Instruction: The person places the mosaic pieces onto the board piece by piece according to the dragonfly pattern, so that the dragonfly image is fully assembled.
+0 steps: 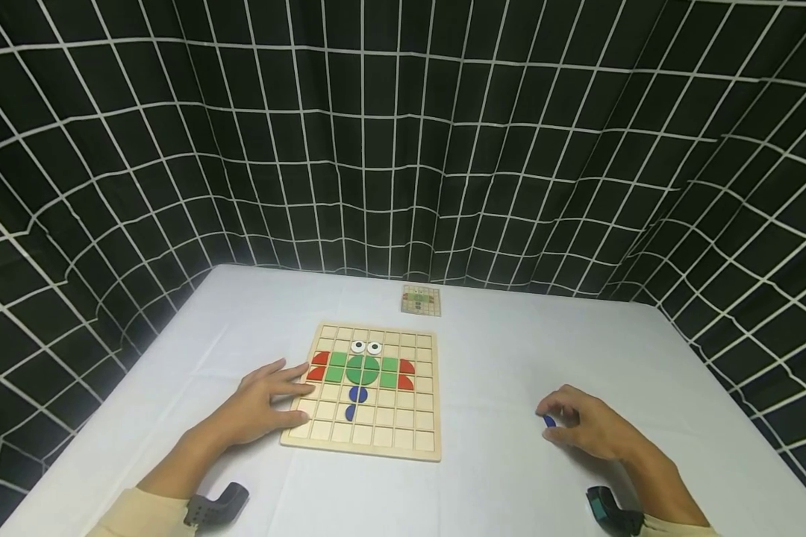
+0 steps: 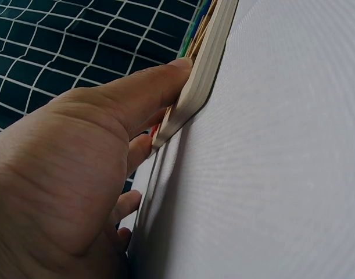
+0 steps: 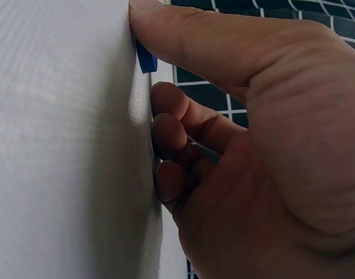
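A square wooden grid board (image 1: pixel 376 444) lies on the table, bearing flat coloured pieces: green ones around a green circle (image 1: pixel 362 370), red ones at both sides, two eye discs on top. Below the green circle sit a blue circle (image 1: pixel 358 394) and a blue half circle (image 1: pixel 351 412). My left hand (image 1: pixel 269 399) rests at the board's left edge, fingers extended and thumb on its rim (image 2: pixel 209 75). Right of the board, my right hand (image 1: pixel 591 425) pinches a small blue puzzle piece (image 1: pixel 549 422) between thumb and fingers at the tabletop; its full shape is hidden.
Behind the board lies a small card (image 1: pixel 421 300) picturing a similar coloured pattern on a grid. A white cloth (image 1: pixel 497 477) covers the table. Dark curtains (image 1: pixel 403 149) with white grid lines hang beyond its back and sides.
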The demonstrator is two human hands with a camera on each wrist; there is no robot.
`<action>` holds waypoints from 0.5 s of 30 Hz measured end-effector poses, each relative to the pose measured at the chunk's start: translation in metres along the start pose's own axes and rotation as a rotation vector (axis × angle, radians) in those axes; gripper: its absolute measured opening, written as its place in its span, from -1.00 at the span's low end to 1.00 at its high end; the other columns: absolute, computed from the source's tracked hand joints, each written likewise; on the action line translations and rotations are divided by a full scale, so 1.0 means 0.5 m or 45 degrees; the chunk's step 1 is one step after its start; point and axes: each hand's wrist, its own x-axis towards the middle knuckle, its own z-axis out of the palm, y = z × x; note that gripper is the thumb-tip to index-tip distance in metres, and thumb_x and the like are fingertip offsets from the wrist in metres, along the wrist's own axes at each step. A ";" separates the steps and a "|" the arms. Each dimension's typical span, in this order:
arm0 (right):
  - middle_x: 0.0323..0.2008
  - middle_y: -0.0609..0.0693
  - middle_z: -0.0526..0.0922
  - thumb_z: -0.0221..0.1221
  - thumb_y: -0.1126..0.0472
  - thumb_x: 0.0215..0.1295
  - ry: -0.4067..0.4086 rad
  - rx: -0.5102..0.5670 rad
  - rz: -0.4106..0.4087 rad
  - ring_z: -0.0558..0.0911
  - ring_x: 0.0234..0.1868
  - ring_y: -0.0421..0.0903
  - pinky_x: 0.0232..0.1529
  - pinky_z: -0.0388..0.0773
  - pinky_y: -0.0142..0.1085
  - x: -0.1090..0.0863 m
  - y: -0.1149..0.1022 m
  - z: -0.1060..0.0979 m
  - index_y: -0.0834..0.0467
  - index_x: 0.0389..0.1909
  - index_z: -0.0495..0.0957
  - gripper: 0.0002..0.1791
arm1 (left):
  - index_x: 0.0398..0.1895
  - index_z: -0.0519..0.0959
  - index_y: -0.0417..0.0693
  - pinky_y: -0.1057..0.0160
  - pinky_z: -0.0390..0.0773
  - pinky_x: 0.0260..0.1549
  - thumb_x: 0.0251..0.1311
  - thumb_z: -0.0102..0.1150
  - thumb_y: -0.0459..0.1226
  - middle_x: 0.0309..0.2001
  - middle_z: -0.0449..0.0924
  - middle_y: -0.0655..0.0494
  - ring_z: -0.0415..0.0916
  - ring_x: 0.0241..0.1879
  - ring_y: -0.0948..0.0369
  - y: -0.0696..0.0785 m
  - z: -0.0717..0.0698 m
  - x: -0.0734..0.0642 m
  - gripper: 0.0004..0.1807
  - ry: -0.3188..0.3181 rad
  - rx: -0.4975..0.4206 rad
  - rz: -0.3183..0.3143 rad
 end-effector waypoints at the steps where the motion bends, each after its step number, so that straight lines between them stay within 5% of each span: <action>1: -0.23 -0.22 0.51 0.45 0.19 -0.02 -0.003 0.007 -0.017 0.44 -0.17 -0.11 -0.11 0.48 -0.09 -0.001 0.001 -0.001 -0.05 -0.17 0.61 -0.65 | 0.02 0.68 0.13 -0.39 -0.12 0.22 -0.08 0.43 0.09 0.34 0.34 0.15 -0.05 0.41 -0.17 0.000 0.000 0.000 -0.45 0.002 0.000 0.006; 7: -0.16 -0.16 0.54 0.36 0.35 0.04 -0.048 0.100 -0.074 0.48 -0.05 -0.02 0.04 0.43 0.05 -0.007 0.007 -0.007 0.02 -0.07 0.59 -0.60 | 0.01 0.68 0.12 -0.39 -0.13 0.22 -0.08 0.42 0.10 0.34 0.34 0.14 -0.05 0.40 -0.18 -0.001 -0.001 0.001 -0.45 0.003 0.002 0.020; 15: -0.19 -0.13 0.56 0.40 0.32 0.00 -0.021 0.121 0.067 0.49 -0.03 0.06 0.06 0.41 0.14 -0.003 -0.001 -0.003 0.04 -0.18 0.60 -0.67 | 0.01 0.68 0.13 -0.38 -0.11 0.22 -0.08 0.43 0.09 0.33 0.36 0.15 -0.03 0.40 -0.17 -0.002 0.001 -0.001 -0.46 0.007 0.006 0.024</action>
